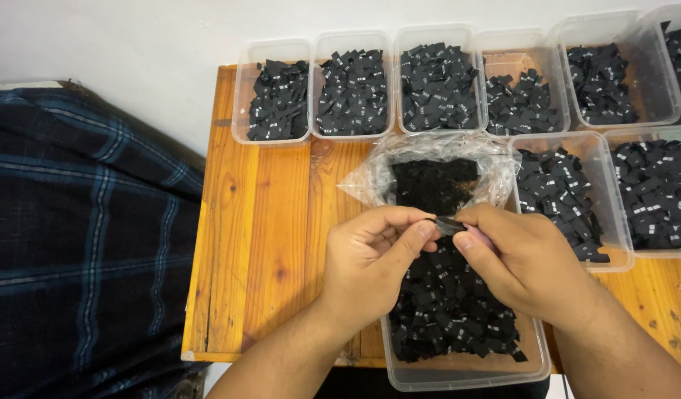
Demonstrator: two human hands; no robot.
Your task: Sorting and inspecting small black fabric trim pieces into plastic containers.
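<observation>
My left hand (370,258) and my right hand (521,258) meet over a clear plastic tub (466,373) full of small black fabric labels with white print. Both pinch one small black label (447,224) between thumb and fingertips, just above the heap (451,310) in the tub. Right behind my hands lies an open clear plastic bag (436,159) with more black labels inside.
Several clear tubs of black labels stand along the back and right of the wooden table (259,244), among them a far-left tub (275,100) and one on the right (569,196). A dark blue plaid cloth (82,236) lies to the table's left.
</observation>
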